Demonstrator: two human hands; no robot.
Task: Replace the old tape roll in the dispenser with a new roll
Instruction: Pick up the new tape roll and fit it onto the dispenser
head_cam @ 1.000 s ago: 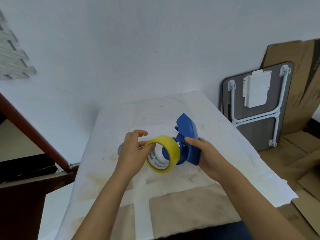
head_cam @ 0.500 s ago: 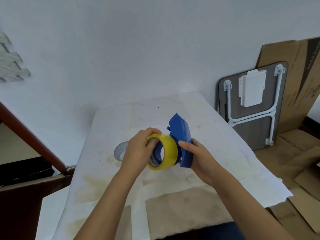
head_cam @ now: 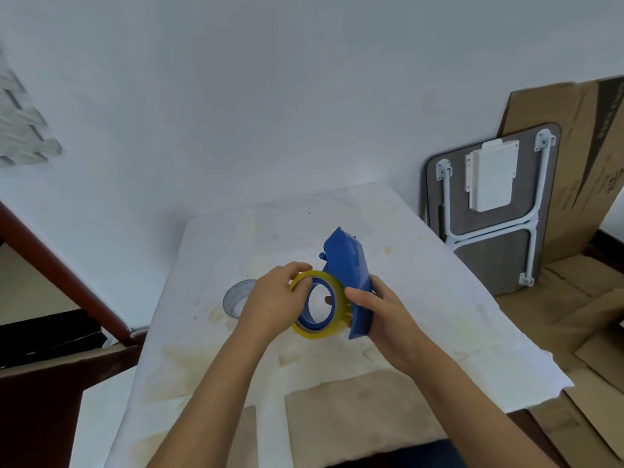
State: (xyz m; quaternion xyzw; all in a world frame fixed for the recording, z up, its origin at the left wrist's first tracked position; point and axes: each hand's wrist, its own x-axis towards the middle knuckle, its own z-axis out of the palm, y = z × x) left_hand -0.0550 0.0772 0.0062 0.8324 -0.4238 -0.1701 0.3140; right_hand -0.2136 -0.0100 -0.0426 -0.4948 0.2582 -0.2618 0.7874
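Over the middle of the table I hold a blue tape dispenser [head_cam: 349,265] in my right hand [head_cam: 381,315], gripping its lower body. A yellow tape roll [head_cam: 339,327] sits around the dispenser's blue round hub, its open side facing me. My left hand [head_cam: 273,298] grips the roll's upper left rim, fingers curled over it. A grey, nearly empty tape ring [head_cam: 234,298] lies flat on the table just left of my left hand, partly hidden behind it.
The table [head_cam: 439,315] is covered in stained white paper with a torn right edge. A folded small table [head_cam: 489,211] and flattened cardboard [head_cam: 580,157] lean on the wall at the right. A dark wooden piece [head_cam: 60,275] stands at the left.
The yellow roll has gone from beside the dispenser onto its blue hub. My left hand shifted to the roll's upper rim, and the dispenser turned more upright.
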